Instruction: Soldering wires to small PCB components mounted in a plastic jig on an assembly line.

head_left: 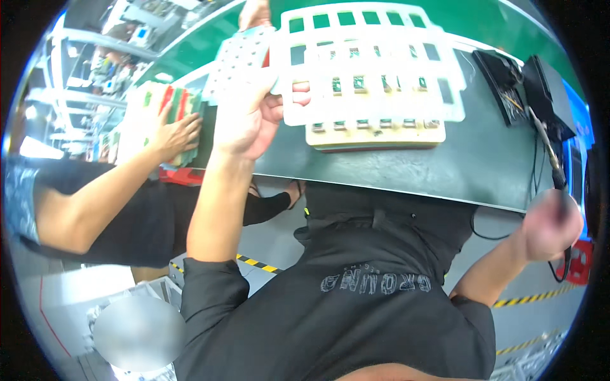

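Note:
My left hand (244,124) is closed on the left edge of a white plate with rectangular cut-outs (291,114). The plate hangs tilted over a cream fixture block (381,138), covering its far part. Small green circuit boards (359,82) sit in rows on the block, some seen through the windows. At the far right, my right hand (553,225), blurred, is closed around the handle of a soldering iron (556,165). The iron's tip end points up toward its black stand (540,95), beyond the table's right edge area.
A co-worker at the left rests one hand (175,136) on a stack of cream boards (149,105); another hand (254,14) is at a white dotted plate (238,60). A black tray (499,82) lies beside the iron stand. A cable (489,236) loops below the table edge.

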`<state>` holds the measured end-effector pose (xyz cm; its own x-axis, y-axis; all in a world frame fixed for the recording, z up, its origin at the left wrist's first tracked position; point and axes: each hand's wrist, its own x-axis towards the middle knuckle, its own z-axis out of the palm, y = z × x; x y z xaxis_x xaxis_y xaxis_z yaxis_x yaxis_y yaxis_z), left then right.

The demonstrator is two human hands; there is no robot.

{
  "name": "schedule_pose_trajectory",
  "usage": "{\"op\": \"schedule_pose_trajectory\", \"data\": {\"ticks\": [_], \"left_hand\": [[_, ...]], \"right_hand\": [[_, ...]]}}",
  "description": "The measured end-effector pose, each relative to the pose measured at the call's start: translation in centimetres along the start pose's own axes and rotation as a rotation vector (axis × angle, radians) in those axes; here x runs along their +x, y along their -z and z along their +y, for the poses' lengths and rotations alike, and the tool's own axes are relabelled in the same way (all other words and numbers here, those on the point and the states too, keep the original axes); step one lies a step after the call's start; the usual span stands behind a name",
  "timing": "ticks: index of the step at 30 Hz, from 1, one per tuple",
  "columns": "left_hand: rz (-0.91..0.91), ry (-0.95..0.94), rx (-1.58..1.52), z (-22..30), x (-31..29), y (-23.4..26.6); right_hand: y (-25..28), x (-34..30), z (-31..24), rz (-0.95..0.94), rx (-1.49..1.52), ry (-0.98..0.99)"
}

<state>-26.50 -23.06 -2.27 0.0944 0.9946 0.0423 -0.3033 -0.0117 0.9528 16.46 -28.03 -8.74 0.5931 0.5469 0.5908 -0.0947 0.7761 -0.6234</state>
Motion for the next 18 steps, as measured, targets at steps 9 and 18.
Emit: {"op": "schedule_pose_trajectory", "data": {"ticks": [9,18], "left_hand": [[0.503,-0.410,0.108,8.7,-1.1,9.2],[1.057,-0.547,0.095,21.5,-4.0,27.9]], "right_hand": [[0.9,0.2,1.5,0.077,-0.014,-0.049],[-0.3,0.2,2.5,0.130,-0.018,-0.074]]}}
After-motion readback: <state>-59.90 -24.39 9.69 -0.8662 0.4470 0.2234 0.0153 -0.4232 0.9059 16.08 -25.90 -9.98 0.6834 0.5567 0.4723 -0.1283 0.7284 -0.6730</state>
